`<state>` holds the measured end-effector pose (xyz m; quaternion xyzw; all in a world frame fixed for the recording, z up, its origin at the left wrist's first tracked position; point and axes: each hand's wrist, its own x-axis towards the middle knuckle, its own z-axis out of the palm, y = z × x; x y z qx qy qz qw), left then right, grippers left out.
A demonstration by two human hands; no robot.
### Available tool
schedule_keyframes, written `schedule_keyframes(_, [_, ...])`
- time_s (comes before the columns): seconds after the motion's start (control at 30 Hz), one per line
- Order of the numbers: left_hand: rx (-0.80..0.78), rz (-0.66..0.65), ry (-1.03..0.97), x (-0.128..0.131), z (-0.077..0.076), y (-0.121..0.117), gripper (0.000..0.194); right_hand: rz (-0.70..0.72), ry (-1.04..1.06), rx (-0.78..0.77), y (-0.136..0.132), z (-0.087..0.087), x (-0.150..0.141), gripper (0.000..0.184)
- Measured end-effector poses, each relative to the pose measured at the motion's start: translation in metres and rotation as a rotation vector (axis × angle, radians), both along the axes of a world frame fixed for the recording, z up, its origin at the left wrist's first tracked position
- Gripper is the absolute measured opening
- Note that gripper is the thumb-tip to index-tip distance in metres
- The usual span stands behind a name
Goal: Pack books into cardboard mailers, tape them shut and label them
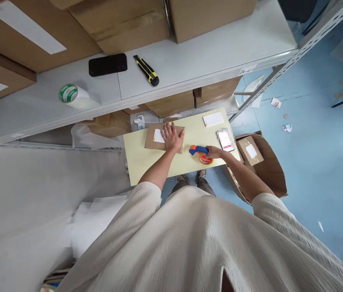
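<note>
Two hands at work over a pale yellow counter (pixel 138 162), and I'm using the small brown box (pixel 151 140) on it as the landmark. Left grip (pixel 173 138) is open, palm down on top of the box with the fingers spread, right beside its white label (pixel 159 136). Right grip (pixel 210 152) is closed around the blue handle of a tape dispenser (pixel 201 149) with an orange-red roll, just right of the box and not touching it.

Farther right of the box there's a white card (pixel 213 119) and a phone with a lit screen (pixel 226 142), part of it blurred out. Past those, off the counter, sits an open carton (pixel 273 170) with a labelled parcel (pixel 250 151) inside.

Beyond the box is a grey shelf (pixel 189 65) holding a yellow and black cutter (pixel 146 71), plus a black phone-like slab (pixel 107 65) and a tape roll (pixel 69 93) farther left.
</note>
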<state>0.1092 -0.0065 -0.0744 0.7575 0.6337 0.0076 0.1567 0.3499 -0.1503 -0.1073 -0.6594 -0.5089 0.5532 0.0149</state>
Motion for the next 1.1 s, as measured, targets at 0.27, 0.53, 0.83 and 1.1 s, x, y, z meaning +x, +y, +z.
schedule_keyframes(0.27, [-0.076, 0.359, -0.180, 0.006, 0.014, 0.006, 0.085, -0.342, 0.084, 0.128, -0.005, 0.080, 0.029, 0.050])
schedule_keyframes(0.53, [-0.039, 0.081, -0.226, -0.079, 0.025, -0.020, 0.071, -0.187, -0.082, 0.687, 0.077, 0.202, 0.052, 0.036])
schedule_keyframes(0.83, [0.037, -0.054, -0.194, -0.150, 0.025, -0.048, 0.058, 0.125, -0.643, 1.091, 0.193, 0.269, 0.050, 0.055])
schedule_keyframes(1.1, [-0.032, -0.032, -0.207, -0.165, 0.023, -0.060, 0.054, 0.196, -0.785, 1.112, 0.254, 0.247, 0.042, 0.065])
